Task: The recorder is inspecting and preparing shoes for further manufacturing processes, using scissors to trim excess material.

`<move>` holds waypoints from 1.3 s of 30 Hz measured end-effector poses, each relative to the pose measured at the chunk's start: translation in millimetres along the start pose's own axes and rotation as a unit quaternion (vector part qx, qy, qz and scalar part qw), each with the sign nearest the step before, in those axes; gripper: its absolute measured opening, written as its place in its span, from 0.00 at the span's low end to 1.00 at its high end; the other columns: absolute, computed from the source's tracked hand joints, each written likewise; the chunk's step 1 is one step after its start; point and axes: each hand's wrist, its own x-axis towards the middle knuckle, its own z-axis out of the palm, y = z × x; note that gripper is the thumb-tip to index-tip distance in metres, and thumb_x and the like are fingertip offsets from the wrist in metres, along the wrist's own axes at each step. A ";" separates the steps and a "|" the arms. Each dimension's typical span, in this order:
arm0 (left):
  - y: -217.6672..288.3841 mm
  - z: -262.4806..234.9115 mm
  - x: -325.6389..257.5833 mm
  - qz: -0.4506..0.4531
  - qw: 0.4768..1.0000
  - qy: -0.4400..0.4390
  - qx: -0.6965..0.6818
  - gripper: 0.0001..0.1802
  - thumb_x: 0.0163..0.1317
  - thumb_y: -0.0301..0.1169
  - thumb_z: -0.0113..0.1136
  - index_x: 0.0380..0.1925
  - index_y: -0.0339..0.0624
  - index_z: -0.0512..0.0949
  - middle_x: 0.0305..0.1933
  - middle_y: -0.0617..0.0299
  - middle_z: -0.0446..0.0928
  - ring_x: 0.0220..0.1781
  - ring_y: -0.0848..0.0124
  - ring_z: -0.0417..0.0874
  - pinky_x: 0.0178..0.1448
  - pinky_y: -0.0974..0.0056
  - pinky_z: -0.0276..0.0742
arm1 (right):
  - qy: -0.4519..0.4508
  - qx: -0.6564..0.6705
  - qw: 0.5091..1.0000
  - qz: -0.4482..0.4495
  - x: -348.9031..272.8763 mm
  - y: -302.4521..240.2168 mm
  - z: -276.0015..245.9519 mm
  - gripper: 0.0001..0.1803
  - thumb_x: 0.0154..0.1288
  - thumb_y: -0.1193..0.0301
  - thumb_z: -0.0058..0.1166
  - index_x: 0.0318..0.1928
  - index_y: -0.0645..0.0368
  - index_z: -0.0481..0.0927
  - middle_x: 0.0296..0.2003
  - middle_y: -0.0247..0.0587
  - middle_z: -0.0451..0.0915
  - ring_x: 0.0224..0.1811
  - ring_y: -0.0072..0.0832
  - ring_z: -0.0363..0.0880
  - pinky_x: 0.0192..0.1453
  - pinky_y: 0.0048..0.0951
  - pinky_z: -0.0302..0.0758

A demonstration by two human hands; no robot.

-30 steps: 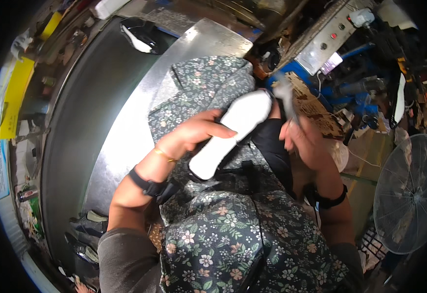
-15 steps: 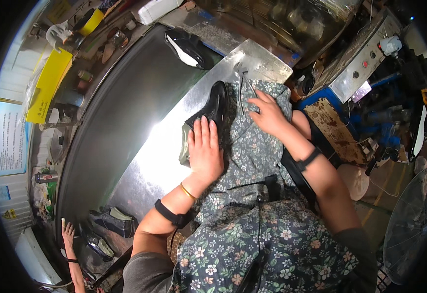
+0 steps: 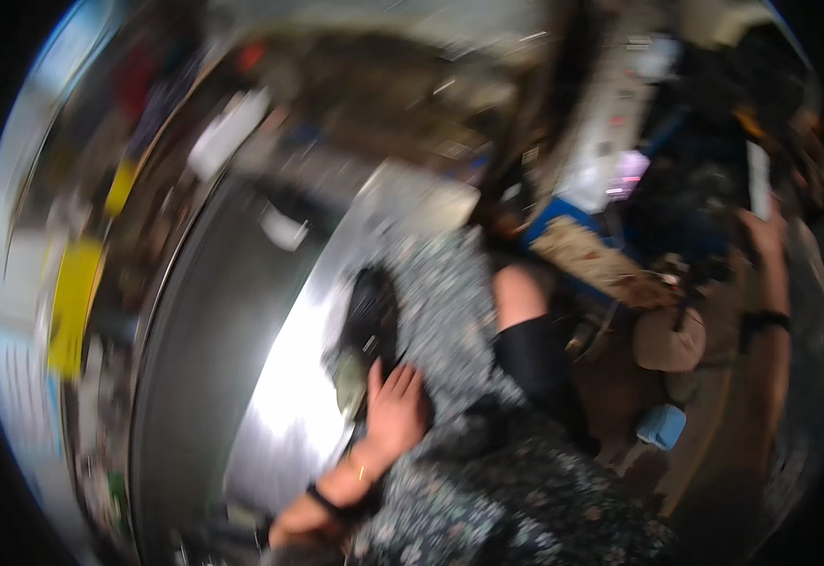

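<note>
The metal tabletop (image 3: pixel 275 396) runs from the lower left up to a far corner above the lap, its left side meeting a wide dark belt (image 3: pixel 190 377) whose outer rim curves along a cluttered shelf. A flowered apron (image 3: pixel 440 302) drapes along its right side, so the right edge is hidden there. Sideways room for the left hand (image 3: pixel 396 410) lies toward the left, where bright bare metal shows between the black shoe (image 3: pixel 370 307) and the belt; on the right, the apron hems it in. The shoe lies on the tabletop just beside the apron, its dark end pointing away from the person and a pale greenish part showing at its near left. The left fingers are spread at the shoe's near end, thumb nearest it, and appear to touch it without wrapping round. Well apart, the right hand (image 3: pixel 764 231) reaches out past a round stool (image 3: pixel 668 340) and a light blue object (image 3: pixel 662 426) to the lower end of a white strip (image 3: pixel 759 174); blur makes it impossible to tell whether its fingers grip that. Another dark shoe with a white patch (image 3: pixel 284 229) sits on the belt's far end.
</note>
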 end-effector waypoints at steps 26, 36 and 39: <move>68.6 -9.6 94.9 -0.197 0.826 -0.100 -0.519 0.32 0.74 0.54 0.36 0.58 0.38 0.73 0.50 0.47 0.81 0.50 0.54 0.81 0.59 0.56 0.73 | -0.534 0.669 0.499 -0.134 -294.5 -227.8 104.2 0.38 0.75 0.48 0.37 0.71 0.65 0.55 0.70 0.48 0.56 0.70 0.34 0.61 0.75 0.37 0.51; -2.6 -76.4 51.0 -0.165 0.967 0.152 -0.119 0.36 0.51 0.31 0.69 0.60 0.30 0.67 0.56 0.41 0.74 0.59 0.46 0.74 0.64 0.51 0.70 | -0.475 0.653 0.585 -0.077 -316.6 -118.5 81.3 0.29 0.70 0.58 0.47 0.62 0.69 0.68 0.55 0.51 0.76 0.58 0.41 0.76 0.63 0.39 0.70; -32.4 -63.8 13.9 -0.218 0.971 0.073 -0.066 0.49 0.48 0.37 0.73 0.67 0.31 0.57 0.63 0.36 0.67 0.64 0.43 0.69 0.66 0.52 0.69 | -0.497 0.701 0.456 0.231 -315.8 -164.2 94.0 0.27 0.71 0.58 0.42 0.61 0.66 0.70 0.54 0.49 0.77 0.58 0.37 0.75 0.59 0.42 0.74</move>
